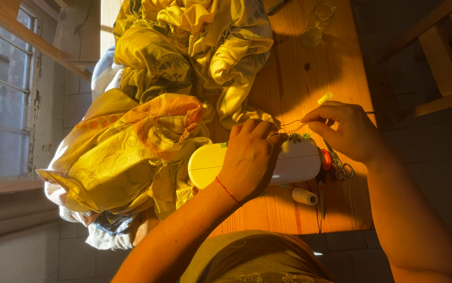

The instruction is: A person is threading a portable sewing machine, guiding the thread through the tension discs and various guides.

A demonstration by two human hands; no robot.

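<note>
My left hand (248, 157) lies curled over the top of the white sewing machine (294, 162), fingertips on the thread (294, 123). My right hand (344, 131) pinches that thread just beyond the machine. A white spool (304, 196) sits beneath my hands, scissors (339, 165) under the right. Past my left hand lies heaped yellow cloth (179, 57); a glass jar (318, 21) stands farther off.

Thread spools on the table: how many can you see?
2. A pale spool lies on the table beside the white sewing machine. A small yellowish one stands just above the right hand. The cloth heap may hide more.
</note>
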